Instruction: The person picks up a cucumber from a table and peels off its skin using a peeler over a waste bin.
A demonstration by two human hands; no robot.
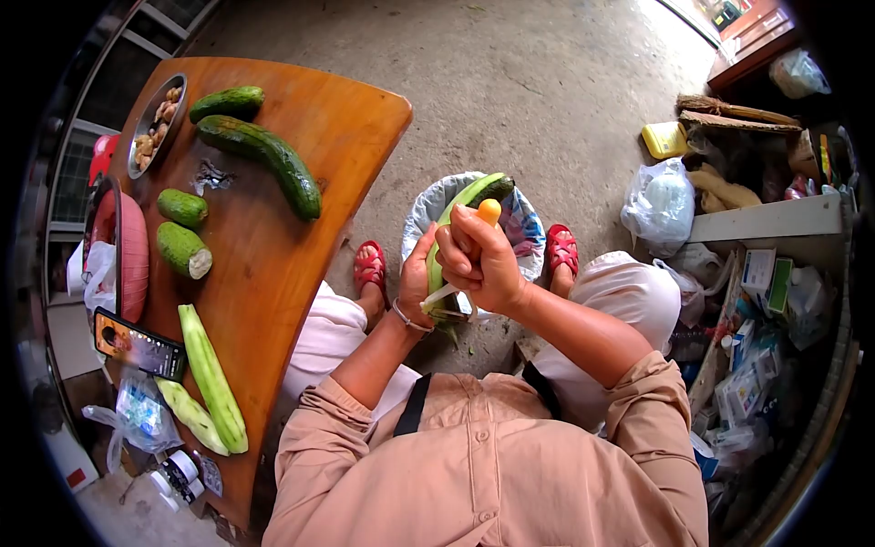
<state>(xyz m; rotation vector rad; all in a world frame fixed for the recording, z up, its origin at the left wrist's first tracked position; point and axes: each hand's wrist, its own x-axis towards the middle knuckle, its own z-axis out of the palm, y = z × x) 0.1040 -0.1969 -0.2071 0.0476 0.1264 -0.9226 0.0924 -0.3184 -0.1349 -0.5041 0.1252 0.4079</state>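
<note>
In front of me, over a lined bin (421,211), my left hand (416,276) holds a long green gourd (474,189), partly peeled to pale green, its upper end still dark. My right hand (483,260) is closed around a peeler (489,211) with an orange handle end, and its pale blade part shows low by the gourd. Green peelings (447,326) hang beneath my hands. On the wooden table (301,118) at the left lie two peeled gourds (214,378), two short green pieces (183,208) and dark green gourds (264,155).
A metal bowl (157,126) of ginger-like pieces, a phone (138,344), a plastic bag (146,410) and small bottles (178,479) stand along the table's left side. At the right are a white bag (659,205), a yellow container (664,139) and boxes (758,272).
</note>
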